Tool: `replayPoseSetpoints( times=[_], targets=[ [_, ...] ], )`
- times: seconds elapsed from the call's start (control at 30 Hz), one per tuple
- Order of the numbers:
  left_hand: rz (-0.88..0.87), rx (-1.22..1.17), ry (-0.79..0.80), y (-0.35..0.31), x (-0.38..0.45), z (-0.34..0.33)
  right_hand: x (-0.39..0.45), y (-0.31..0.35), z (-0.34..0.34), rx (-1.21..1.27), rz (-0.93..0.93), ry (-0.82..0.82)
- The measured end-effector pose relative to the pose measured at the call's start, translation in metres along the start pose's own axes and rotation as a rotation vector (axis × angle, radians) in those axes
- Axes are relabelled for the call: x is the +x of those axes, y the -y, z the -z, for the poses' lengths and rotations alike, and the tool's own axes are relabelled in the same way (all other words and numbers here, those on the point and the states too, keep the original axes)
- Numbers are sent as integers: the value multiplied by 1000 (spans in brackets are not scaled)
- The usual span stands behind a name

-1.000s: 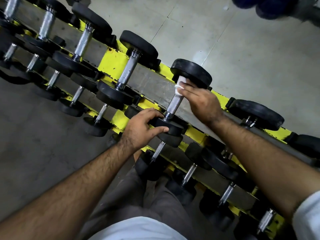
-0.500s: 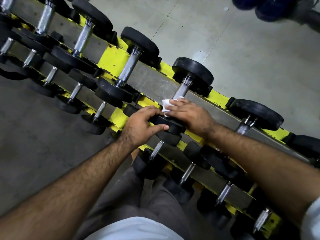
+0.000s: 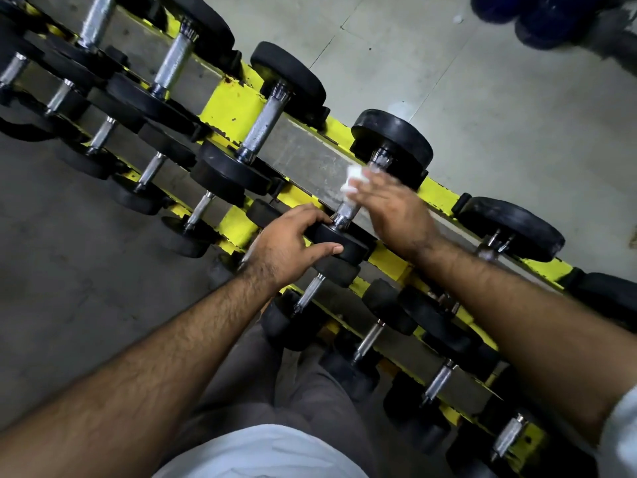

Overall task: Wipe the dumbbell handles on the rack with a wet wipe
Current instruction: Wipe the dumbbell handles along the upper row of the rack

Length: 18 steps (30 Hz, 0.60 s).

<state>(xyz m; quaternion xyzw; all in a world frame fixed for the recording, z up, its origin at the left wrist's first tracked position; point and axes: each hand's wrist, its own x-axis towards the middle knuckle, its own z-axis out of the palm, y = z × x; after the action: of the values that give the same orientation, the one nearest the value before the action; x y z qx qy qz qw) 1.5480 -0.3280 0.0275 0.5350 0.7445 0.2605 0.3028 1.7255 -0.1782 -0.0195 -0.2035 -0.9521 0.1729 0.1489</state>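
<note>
dumbbell handle (image 3: 346, 210) is getting wiped, right hand (image 3: 396, 210) fingers pressing the wet wipe (image 3: 355, 181) on, left hand (image 3: 293, 241) gripping its near weight (image 3: 339, 241); handles toward 10 o'clock are apparently waiting.

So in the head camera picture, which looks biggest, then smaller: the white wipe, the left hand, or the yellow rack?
1. yellow rack
2. left hand
3. white wipe, partly hidden under the right hand

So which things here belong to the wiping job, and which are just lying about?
Job:
wet wipe
handle being wiped
yellow rack
right hand
left hand

Lying about:
blue objects on the floor
</note>
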Motion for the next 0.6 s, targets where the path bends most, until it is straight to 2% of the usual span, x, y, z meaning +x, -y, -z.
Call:
replayPoseSetpoints(
  times=[0.07,0.1,0.13,0.23,0.27,0.37,0.4,0.53,0.6],
  targets=[
    [-8,6,22,0,1,-2,-6,16,-3,30,206,119],
    [-5,16,33,1,1,-3,-4,14,0,24,249,153],
    [1,30,33,1,1,-4,1,6,4,2,224,135],
    [22,41,16,2,0,-6,12,-6,11,-28,-55,35],
    [21,47,10,-1,0,-5,13,2,10,-52,-48,74],
    [18,63,17,-5,-1,-6,11,22,8,-38,200,311],
    [29,62,17,-6,-1,-6,16,18,13,-54,193,330],
    [37,72,11,-7,-3,-11,26,5,22,-153,-139,155],
    [25,88,2,-8,-4,-12,23,28,18,-144,1,292]
  ],
)
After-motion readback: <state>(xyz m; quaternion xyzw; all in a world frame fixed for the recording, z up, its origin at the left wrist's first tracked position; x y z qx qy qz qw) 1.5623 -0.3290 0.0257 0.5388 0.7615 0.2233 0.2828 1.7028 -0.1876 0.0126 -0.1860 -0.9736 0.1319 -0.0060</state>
